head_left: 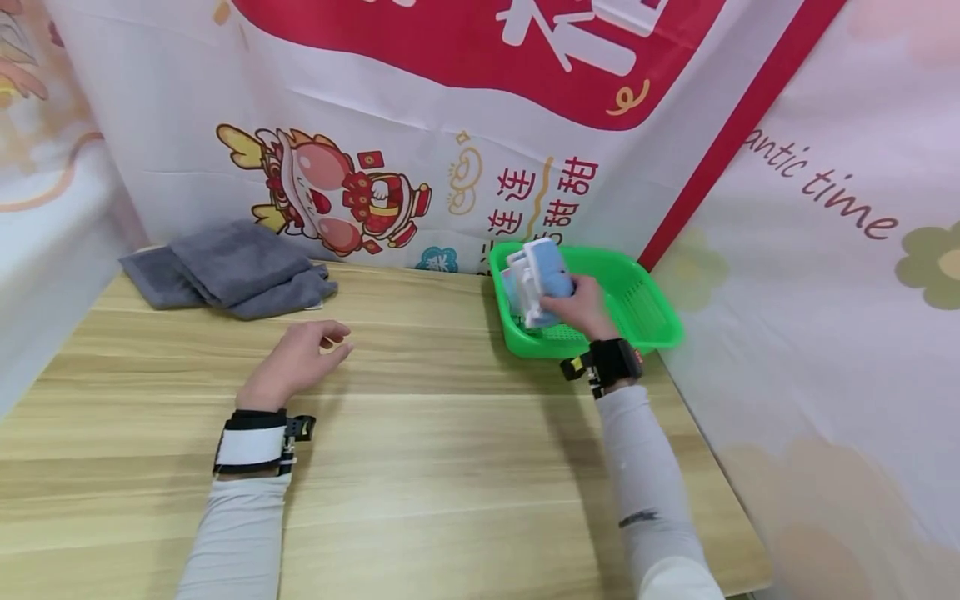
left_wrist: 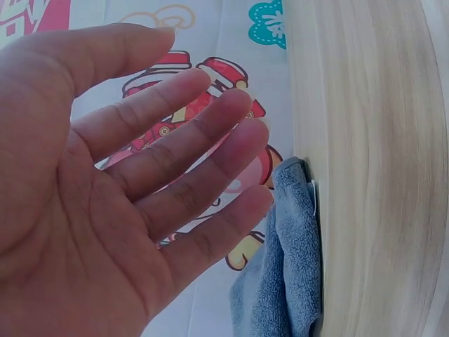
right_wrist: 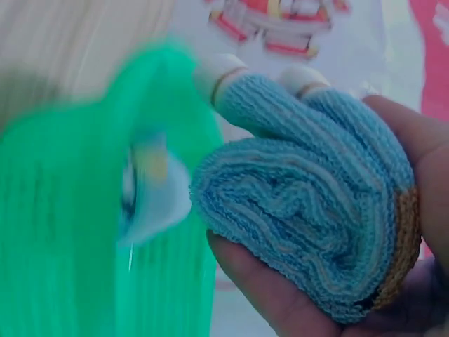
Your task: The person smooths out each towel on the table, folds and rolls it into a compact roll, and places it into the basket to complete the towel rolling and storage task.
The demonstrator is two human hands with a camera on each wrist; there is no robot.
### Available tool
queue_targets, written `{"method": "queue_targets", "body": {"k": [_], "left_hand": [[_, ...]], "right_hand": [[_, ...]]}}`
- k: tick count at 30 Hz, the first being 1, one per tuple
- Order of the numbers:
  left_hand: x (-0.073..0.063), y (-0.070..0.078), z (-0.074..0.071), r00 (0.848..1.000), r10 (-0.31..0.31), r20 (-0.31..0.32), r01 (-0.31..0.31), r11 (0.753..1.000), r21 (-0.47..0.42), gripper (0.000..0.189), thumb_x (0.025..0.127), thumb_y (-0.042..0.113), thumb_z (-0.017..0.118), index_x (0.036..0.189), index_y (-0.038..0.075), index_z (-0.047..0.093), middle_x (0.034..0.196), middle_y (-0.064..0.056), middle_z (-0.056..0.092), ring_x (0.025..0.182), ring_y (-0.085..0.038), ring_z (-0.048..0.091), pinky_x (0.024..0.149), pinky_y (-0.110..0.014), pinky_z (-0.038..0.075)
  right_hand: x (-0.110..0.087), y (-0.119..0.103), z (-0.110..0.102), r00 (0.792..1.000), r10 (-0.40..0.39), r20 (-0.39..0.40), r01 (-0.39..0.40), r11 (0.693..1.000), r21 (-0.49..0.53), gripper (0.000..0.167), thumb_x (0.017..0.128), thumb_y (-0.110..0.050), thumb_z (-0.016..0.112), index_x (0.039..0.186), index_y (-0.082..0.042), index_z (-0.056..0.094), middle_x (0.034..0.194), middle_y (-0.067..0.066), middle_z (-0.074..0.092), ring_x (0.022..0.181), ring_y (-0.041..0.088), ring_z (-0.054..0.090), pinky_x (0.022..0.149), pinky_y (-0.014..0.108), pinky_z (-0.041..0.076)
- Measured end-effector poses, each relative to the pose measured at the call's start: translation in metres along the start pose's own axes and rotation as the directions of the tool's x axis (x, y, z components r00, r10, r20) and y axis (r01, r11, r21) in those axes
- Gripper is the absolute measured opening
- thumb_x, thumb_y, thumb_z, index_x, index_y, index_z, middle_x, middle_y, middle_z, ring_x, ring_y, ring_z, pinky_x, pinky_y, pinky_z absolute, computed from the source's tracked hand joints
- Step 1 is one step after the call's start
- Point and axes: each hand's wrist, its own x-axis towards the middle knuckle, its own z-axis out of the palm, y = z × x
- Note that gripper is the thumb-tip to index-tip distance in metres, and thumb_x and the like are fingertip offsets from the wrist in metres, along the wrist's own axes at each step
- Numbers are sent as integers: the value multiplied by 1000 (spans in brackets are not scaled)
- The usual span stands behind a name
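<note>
My right hand [head_left: 585,307] grips a rolled light-blue towel [head_left: 548,271] above the green plastic basket [head_left: 516,343]. In the right wrist view, the towel [right_wrist: 302,203] shows its spiral end, white edges and a brown stripe, with fingers and thumb round it. Something pale [right_wrist: 165,193] lies blurred in the basket [right_wrist: 56,210]; its kind is unclear. My left hand [head_left: 294,362] holds nothing and is over the left part of the table, nearest the grey towel [head_left: 232,267]. Its fingers appear spread and slightly bent in the left wrist view.
The grey towel lies folded at the back left of the wooden table [head_left: 405,450]. Printed cloth [head_left: 420,108] hangs along the back, and a patterned wall covering [head_left: 810,333] stands at the right edge.
</note>
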Motion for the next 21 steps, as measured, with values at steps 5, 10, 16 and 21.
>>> {"method": "queue_targets", "body": {"k": [5, 10, 16, 21], "left_hand": [[-1, -3, 1, 1000, -6, 1, 6, 1000, 1, 39, 102, 17, 59, 131, -9, 61, 127, -29, 64, 114, -42, 60, 98, -56, 48], [-1, -5, -1, 1000, -19, 4, 19, 1000, 2, 40, 102, 17, 59, 131, -10, 60, 128, -29, 63, 114, -43, 60, 97, -56, 49], [0, -6, -2, 1000, -15, 12, 15, 1000, -4, 40, 102, 16, 59, 130, -12, 60, 128, -31, 62, 112, -44, 62, 96, -56, 50], [1, -4, 5, 999, -31, 37, 31, 999, -8, 40, 101, 16, 58, 131, -11, 60, 129, -30, 62, 112, -44, 62, 95, -55, 50]], "right_hand": [[28, 16, -19, 994, 105, -32, -108, 991, -83, 65, 90, -28, 70, 140, 8, 48, 132, 28, 59, 115, 40, 62, 95, 50, 55], [56, 27, -27, 985, 170, -27, -172, 974, -149, 67, 92, -34, 66, 140, 8, 46, 130, 28, 59, 113, 39, 62, 94, 49, 55], [92, 49, -35, 976, 216, 7, -209, 952, -224, 67, 89, -35, 67, 136, 8, 47, 123, 28, 60, 102, 37, 64, 81, 43, 58], [115, 67, -38, 966, 258, 29, -245, 940, -237, 68, 88, -35, 69, 135, 9, 47, 123, 28, 59, 103, 38, 64, 80, 44, 59]]}}
